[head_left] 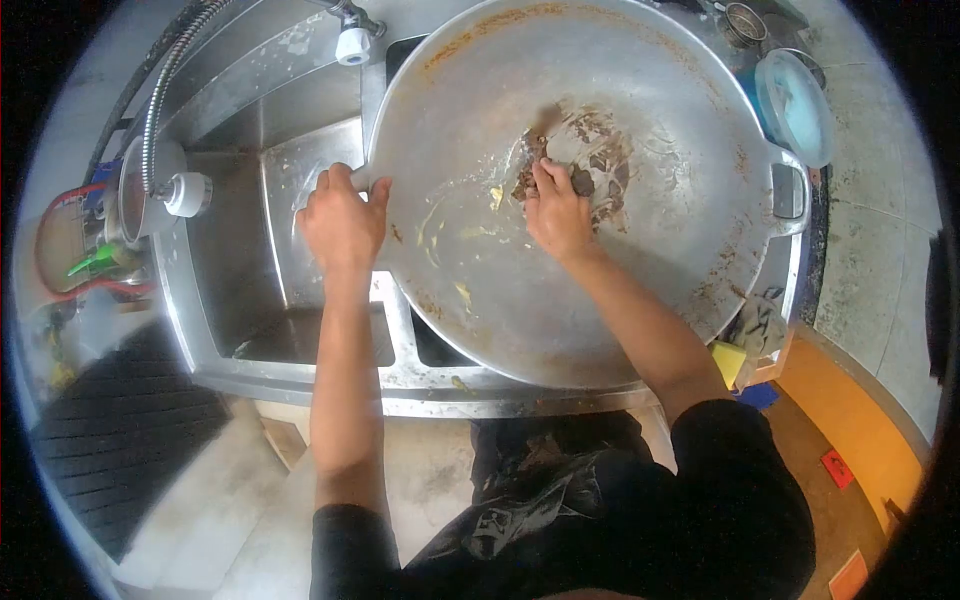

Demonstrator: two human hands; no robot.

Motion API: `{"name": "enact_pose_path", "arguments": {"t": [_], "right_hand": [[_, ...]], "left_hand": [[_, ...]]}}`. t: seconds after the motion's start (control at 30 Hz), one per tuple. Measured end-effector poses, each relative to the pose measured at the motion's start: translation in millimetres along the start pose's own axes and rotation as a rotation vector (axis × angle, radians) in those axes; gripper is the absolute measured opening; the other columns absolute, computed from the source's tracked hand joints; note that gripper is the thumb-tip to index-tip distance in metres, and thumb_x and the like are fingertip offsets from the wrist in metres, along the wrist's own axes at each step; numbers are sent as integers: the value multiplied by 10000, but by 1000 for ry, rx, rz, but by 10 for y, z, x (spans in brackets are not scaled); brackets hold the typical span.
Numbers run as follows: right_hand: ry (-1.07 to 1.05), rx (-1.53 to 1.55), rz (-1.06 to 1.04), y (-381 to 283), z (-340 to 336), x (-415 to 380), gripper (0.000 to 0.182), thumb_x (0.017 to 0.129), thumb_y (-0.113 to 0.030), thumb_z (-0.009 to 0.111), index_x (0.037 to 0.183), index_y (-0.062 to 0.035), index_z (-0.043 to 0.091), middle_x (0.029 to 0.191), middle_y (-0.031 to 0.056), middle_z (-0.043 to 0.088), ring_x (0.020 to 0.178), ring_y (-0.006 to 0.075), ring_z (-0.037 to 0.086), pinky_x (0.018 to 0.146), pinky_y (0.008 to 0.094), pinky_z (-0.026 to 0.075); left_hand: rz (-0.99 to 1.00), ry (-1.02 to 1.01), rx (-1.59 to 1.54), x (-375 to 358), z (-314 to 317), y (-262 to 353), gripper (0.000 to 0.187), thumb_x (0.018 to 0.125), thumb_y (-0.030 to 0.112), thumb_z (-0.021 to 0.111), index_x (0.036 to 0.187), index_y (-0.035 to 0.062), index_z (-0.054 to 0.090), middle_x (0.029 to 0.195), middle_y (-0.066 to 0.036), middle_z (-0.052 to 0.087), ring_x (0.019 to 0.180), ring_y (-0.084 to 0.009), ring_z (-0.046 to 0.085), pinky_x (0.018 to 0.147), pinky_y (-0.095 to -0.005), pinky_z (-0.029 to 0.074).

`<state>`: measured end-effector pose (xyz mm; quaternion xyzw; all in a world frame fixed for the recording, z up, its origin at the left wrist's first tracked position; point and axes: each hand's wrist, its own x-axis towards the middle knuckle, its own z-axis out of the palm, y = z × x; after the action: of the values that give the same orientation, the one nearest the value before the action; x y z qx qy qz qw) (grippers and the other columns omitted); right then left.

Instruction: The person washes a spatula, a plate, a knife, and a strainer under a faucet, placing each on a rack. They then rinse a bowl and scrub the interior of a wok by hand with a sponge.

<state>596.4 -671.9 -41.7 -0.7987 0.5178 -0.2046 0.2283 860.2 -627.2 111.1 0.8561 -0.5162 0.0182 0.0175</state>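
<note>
A very large, wide metal wok lies across the sink counter, its inside facing up. My left hand is closed at the wok's left edge, where its fingers hide the handle; the matching right handle is in plain sight. Inside the wok, my right hand is closed and pressed near the middle of the bottom. Dark brown matter shows around its fingers, but what they hold is hidden. Brown smears and small yellow bits cling to the metal around it.
Left of the wok is a steel sink basin. A tap nozzle and a sprayer head hang above. A blue tub stands at the right, with a yellow sponge and grey cloth near the front right.
</note>
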Motion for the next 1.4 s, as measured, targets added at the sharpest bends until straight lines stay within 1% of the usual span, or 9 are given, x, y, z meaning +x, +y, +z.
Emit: {"name": "enact_pose_path", "arguments": {"t": [0.2,0.37,0.43,0.5,0.63,0.77,1.07,1.13,1.4], "right_hand": [[-59,24,29,0,-33,-34,488,905,-185,615,1355,-2,561,1412,156,522,993,379,695,843,489,586],[-195,50,-6,80,-271,75,467,927,-196,606,1355,-11,573,1420,161,533,1045,386,684,916,479,570],[-98,79,-47,183,-356,272,366,967,-149,603,1309,-19,605,1386,171,555,1076,390,666,929,473,548],[-27,73,-69,161,-443,507,376,965,-137,592,1313,7,595,1373,187,568,1122,397,648,967,473,539],[125,-77,-220,262,-330,861,391,948,-109,608,1307,43,581,1365,212,567,1257,400,565,1049,451,501],[126,-116,-238,265,-136,852,393,931,-108,653,1289,39,588,1332,189,561,1273,391,520,1055,447,470],[151,-145,-289,44,117,489,434,878,-94,700,1280,29,595,1286,184,581,1204,363,566,999,427,512],[85,-279,-353,13,116,437,513,932,-179,645,1342,107,534,1316,215,574,1262,358,540,1103,408,447],[88,-348,-383,-77,77,401,481,898,-160,671,1281,113,574,1288,204,591,1208,346,565,1053,409,475]], "left_hand": [[-54,-119,-3,32,-77,33,493,863,439,772,1139,48,654,1122,-134,696,1061,-343,671,911,-491,465],[-50,-107,-18,18,-51,-8,475,866,429,768,1133,55,647,1115,-133,696,1054,-341,673,902,-493,467],[-43,-101,-13,19,-19,-20,470,867,427,767,1131,58,645,1111,-133,697,1050,-339,675,896,-495,467],[-1,-11,-10,0,1,-8,409,842,394,787,1047,73,638,1000,-90,685,928,-316,683,834,-486,462],[11,20,14,1,38,-26,414,833,397,793,1044,76,639,990,-83,683,913,-306,684,818,-483,464],[10,4,6,3,48,-39,419,834,407,790,1045,79,636,990,-86,682,915,-303,685,816,-479,469],[-7,-16,25,6,36,-22,413,838,410,786,1040,82,637,980,-78,681,916,-298,685,823,-477,472],[-3,-8,25,16,26,-22,409,837,409,787,1036,83,639,972,-77,681,914,-297,684,821,-476,472],[19,5,2,1,26,-47,379,850,403,778,1007,88,635,940,-58,682,890,-284,686,800,-465,468]]}}
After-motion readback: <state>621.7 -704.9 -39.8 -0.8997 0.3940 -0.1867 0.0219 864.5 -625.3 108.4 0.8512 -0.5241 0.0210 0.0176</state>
